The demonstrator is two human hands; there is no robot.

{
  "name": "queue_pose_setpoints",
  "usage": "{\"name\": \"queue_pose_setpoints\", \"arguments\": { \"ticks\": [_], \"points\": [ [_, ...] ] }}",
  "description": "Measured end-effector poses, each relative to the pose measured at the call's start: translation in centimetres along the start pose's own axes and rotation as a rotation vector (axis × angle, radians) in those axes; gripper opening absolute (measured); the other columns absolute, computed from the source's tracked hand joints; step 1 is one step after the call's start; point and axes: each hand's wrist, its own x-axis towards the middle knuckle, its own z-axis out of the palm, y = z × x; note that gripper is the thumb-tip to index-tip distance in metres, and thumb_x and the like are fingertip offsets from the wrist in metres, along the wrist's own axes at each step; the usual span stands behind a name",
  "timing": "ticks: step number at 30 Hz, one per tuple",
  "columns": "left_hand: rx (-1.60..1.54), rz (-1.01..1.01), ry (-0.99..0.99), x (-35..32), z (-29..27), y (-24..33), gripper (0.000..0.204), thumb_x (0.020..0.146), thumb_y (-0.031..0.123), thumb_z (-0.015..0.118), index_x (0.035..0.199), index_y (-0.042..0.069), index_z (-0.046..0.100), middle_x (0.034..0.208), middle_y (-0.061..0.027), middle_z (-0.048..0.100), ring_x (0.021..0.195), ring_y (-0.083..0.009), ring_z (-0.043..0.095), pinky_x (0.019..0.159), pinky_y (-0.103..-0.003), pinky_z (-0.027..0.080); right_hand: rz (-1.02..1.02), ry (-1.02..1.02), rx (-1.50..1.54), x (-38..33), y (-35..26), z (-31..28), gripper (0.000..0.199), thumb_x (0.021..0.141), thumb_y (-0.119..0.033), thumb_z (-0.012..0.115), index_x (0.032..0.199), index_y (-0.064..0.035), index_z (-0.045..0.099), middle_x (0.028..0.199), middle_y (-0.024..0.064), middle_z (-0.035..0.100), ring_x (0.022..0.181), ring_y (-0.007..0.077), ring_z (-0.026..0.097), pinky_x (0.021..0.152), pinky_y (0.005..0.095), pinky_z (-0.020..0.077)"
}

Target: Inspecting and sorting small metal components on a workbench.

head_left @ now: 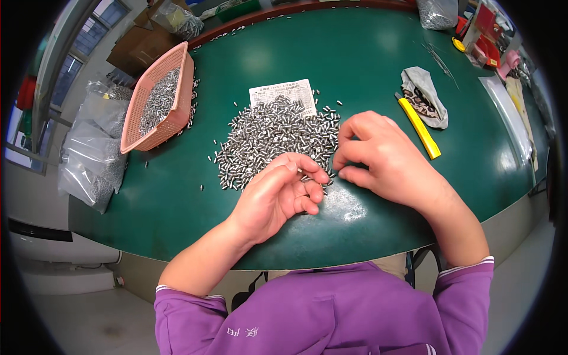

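Observation:
A heap of small shiny metal pins (266, 136) lies in the middle of the green table, against a printed paper slip (296, 93). At the heap's near edge is my left hand (275, 195), palm turned up and fingers curled. Its thumb lies close to the forefinger; whatever sits between them is too small to name. My right hand (381, 155) is at the heap's right edge, knuckles up, with fingers bent toward the thumb. Its fingertips are close to the pins, and I cannot make out what they pinch. A narrow gap separates the two hands.
A pink plastic basket (133, 127) of pins stands at the left, beside clear bags (89, 168) of metal parts. Right of my right hand lie a yellow utility knife (420, 129) and a grey cloth pouch (436, 112). Loose pins surround the heap.

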Motion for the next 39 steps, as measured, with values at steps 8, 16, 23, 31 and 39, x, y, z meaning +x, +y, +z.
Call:
{"name": "queue_pose_setpoints", "arguments": {
  "ticks": [8, 16, 23, 31, 39],
  "points": [
    [0.035, -0.013, 0.080, 0.1, 0.2, -0.1, 0.020, 0.100, 0.018, 0.043, 0.111, 0.003, 0.049, 0.099, -0.0092, 0.057, 0.077, -0.0135, 0.055, 0.064, -0.026, 0.048, 0.004, -0.094, -0.049, -0.4, -0.2, 1.2, 0.013, 0.068, -0.009, 0.072, 0.080, -0.0088, 0.065, 0.089, 0.0043, 0.054, 0.092, 0.0246, 0.053, 0.083, 0.0382, 0.0425],
    [0.140, -0.069, 0.132, -0.2, 1.0, -0.1, 0.020, 0.096, 0.011, 0.053, 0.115, 0.005, 0.050, 0.093, -0.0038, 0.058, 0.069, -0.0074, 0.054, 0.056, -0.021, 0.046, 0.068, 0.064, 0.336, 0.3, -0.7, 1.2, 0.013, 0.074, -0.013, 0.072, 0.085, -0.0103, 0.065, 0.088, 0.0043, 0.054, 0.089, 0.0236, 0.052, 0.079, 0.0361, 0.0448],
    [0.147, -0.093, 0.103, -0.1, 0.9, -0.3, 0.016, 0.096, 0.013, 0.053, 0.111, 0.006, 0.052, 0.091, -0.0047, 0.059, 0.066, -0.0069, 0.055, 0.054, -0.022, 0.047, 0.080, 0.057, 0.455, 0.2, -0.9, 1.8, 0.016, 0.073, -0.007, 0.075, 0.086, -0.0085, 0.066, 0.091, 0.0033, 0.054, 0.091, 0.0184, 0.055, 0.079, 0.0318, 0.0456],
    [0.100, -0.053, 0.060, -0.1, 0.6, -0.3, 0.018, 0.100, 0.018, 0.045, 0.106, 0.004, 0.053, 0.087, -0.0065, 0.060, 0.066, -0.0095, 0.056, 0.052, -0.023, 0.046, 0.117, 0.132, 0.035, 0.4, -0.1, 0.5, 0.012, 0.074, -0.008, 0.069, 0.084, -0.0094, 0.064, 0.089, 0.0045, 0.055, 0.089, 0.0249, 0.054, 0.079, 0.0382, 0.0460],
    [0.049, -0.024, 0.029, 0.1, 0.3, -0.4, 0.030, 0.102, 0.023, 0.034, 0.112, 0.000, 0.052, 0.093, -0.0103, 0.055, 0.066, -0.0143, 0.051, 0.052, -0.024, 0.040, 0.051, 0.024, -0.068, -0.3, 1.1, 1.4, 0.013, 0.071, -0.007, 0.071, 0.082, -0.0107, 0.066, 0.088, 0.0047, 0.053, 0.087, 0.0241, 0.054, 0.077, 0.0364, 0.0442]
  ]
}}
